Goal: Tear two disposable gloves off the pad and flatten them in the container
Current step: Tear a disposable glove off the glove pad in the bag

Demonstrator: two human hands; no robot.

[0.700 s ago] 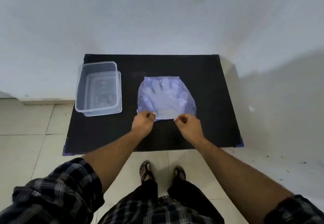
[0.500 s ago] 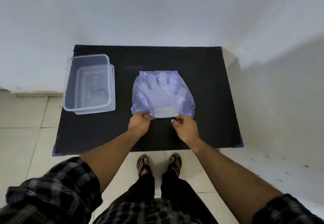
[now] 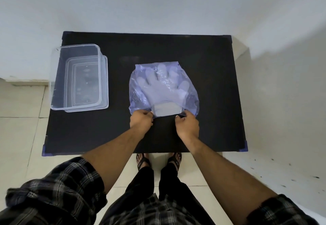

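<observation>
A thin bluish-violet plastic pad of disposable gloves [image 3: 163, 87] lies flat near the middle of the black rectangular table top [image 3: 208, 69], with its white cuff end toward the person. The left hand [image 3: 141, 121] and the right hand [image 3: 187, 125] each have the fingers closed in a pinch on the near edge of the pad, one at each corner. The clear rectangular plastic container [image 3: 79, 76] stands well apart to the left on the same table.
</observation>
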